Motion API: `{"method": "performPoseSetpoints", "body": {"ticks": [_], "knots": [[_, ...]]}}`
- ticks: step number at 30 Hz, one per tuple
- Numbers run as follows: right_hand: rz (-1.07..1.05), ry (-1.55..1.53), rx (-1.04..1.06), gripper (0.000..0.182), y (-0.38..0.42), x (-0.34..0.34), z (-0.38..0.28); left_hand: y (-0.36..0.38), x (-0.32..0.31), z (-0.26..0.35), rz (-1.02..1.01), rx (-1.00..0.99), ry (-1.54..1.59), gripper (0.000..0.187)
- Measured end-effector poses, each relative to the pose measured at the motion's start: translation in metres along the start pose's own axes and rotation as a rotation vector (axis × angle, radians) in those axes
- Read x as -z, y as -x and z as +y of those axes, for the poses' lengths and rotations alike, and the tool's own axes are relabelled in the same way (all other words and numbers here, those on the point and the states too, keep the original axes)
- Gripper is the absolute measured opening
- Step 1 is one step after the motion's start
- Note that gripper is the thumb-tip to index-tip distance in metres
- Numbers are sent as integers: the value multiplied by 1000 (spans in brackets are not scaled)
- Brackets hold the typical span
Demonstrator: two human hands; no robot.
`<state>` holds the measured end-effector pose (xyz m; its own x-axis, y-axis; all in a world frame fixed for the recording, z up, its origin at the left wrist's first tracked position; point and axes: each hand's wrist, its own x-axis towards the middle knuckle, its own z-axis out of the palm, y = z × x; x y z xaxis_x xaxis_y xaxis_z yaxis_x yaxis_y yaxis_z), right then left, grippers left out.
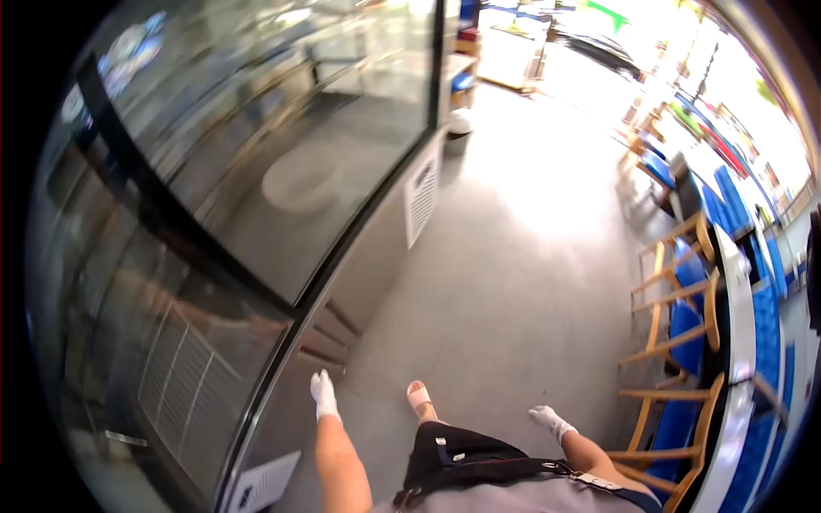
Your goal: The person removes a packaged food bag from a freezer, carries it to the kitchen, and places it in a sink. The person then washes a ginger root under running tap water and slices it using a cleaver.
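My left hand (pixel 323 395), in a white glove, hangs beside the steel base of a black-framed glass display case (pixel 342 295). Its fingers point forward, and nothing shows in them. My right hand (pixel 553 421), also white-gloved, is out over the grey floor, nearer the row of chairs. The fingers there look loosely bent and hold nothing that I can see. Between the two hands are my dark apron (pixel 479 457) and one foot in a pale pink sandal (pixel 418 395).
Wooden chairs with blue seats (pixel 687 333) line the right side along a long table (pixel 737 342). A bin with a white top (pixel 459 128) stands beyond the case. The grey floor (pixel 505 282) runs toward a bright opening, where a dark car (pixel 599 51) shows.
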<state>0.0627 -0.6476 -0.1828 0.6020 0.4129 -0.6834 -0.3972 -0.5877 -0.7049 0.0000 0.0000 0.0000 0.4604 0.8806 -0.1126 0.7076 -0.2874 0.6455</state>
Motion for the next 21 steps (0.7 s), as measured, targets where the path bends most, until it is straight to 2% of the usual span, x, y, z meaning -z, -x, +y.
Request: {"method": "performPoseSetpoints", "body": {"ticks": [1, 2, 3, 4, 5, 6, 7, 8, 9, 11, 14, 16, 18, 19, 21], "knots": [[-44, 22, -73, 26, 13, 10, 28, 48, 4, -38, 37, 75, 14, 63], [-56, 41, -80, 26, 25, 31, 50, 110, -7, -14, 109, 136, 257, 60], [59, 239, -271, 26, 52, 190, 20, 148, -145, 65, -45, 374, 520, 59], [57, 271, -279, 26, 43, 210, 0, 139, -160, 76, -52, 373, 356, 60], [65, 235, -264, 26, 32, 226, -14, 150, -148, 123, -61, 433, 478, 60], [128, 237, -273, 26, 35, 277, -30, 143, -227, 89, -69, 428, 485, 60], [146, 164, -253, 27, 21, 274, -42, 124, -253, 54, -22, 408, 468, 60], [124, 183, -243, 27, 15, 279, -56, 121, -261, 47, 14, 381, 543, 62], [113, 191, -225, 28, 2, 280, -73, 114, -268, 53, 71, 483, 673, 60], [79, 229, -183, 30, -18, 280, -109, 77, -317, -13, 137, 478, 514, 48], [17, 281, -102, 31, -34, 284, -163, 81, -278, 37, 398, 438, 451, 36], [-13, 267, -69, 30, -50, 287, -181, 92, -262, 51, 422, 351, 257, 33], [-85, 393, -58, 31, -66, 293, -186, 97, -270, 45, 450, 269, 135, 30], [-125, 453, -50, 31, -74, 296, -185, 108, -265, 54, 416, 343, 101, 24], [-208, 569, -63, 32, -88, 313, -177, 165, -268, 81, 554, 331, 268, 19]]}}
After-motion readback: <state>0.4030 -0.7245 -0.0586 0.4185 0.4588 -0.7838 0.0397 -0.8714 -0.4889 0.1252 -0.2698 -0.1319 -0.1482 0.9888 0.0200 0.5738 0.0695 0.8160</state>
